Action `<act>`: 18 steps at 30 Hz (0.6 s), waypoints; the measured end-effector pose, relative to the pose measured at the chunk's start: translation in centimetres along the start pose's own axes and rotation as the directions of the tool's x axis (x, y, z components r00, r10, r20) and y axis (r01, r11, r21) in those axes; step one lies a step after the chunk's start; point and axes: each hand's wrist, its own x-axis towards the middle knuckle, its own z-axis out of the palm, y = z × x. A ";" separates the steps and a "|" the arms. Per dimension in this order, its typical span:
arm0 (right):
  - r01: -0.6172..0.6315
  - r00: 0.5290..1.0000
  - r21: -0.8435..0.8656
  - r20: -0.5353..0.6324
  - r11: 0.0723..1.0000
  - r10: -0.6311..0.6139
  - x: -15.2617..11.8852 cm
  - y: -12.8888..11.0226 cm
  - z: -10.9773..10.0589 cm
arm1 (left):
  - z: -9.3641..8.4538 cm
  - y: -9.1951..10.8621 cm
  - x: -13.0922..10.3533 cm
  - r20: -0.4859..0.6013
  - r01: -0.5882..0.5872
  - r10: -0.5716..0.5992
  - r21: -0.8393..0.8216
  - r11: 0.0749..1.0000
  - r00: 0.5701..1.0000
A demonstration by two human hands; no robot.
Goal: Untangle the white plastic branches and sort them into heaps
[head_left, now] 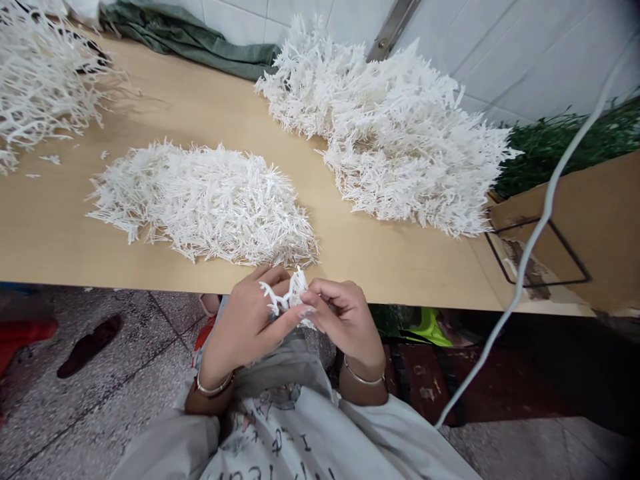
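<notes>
- Near the centre of the frame, the left hand (240, 323) and right hand (345, 320) were close together, fingers and thumbs of both pinched on one white sprig (298, 285).
- The sprig was thin, forked and smooth like plastic; it was just past the near edge of the table (400, 270), partly hidden by the fingers.
- Left of centre lay a low, bristly middle heap (215, 203) of fine white strands.
- A taller, feathery white heap (400, 133) filled the upper right, against the tiled wall (235, 20).
- At the upper left stood a looser, net-like white heap (40, 87).
- A crumpled green cloth (190, 41) lay along the top left.
- At the right, a pale cord (551, 187) crossed in front of brown cardboard (600, 220) and leafy greenery (565, 143).
- A dark shoe (90, 347) lay on the speckled floor (145, 360), lower left.
</notes>
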 end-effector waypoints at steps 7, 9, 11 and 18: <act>-0.229 0.966 0.356 0.197 0.906 0.166 0.0 1.2 -1.1 | 1.5 1.1 -0.2 -0.177 -0.119 0.099 -0.111 0.987 0.979; -0.265 0.959 0.437 0.217 0.860 0.184 -0.1 1.6 -1.2 | 2.1 1.5 -0.5 -0.224 -0.078 0.029 -0.215 0.973 0.974; -0.277 0.959 0.505 0.200 0.818 0.201 -0.3 1.9 -1.1 | 2.2 1.7 -0.8 -0.180 0.044 -0.113 -0.348 0.937 0.977; -0.222 0.959 0.802 0.281 0.555 -0.022 -0.6 2.6 0.6 | 1.0 0.8 -1.6 0.342 0.300 -0.071 -0.682 0.667 0.937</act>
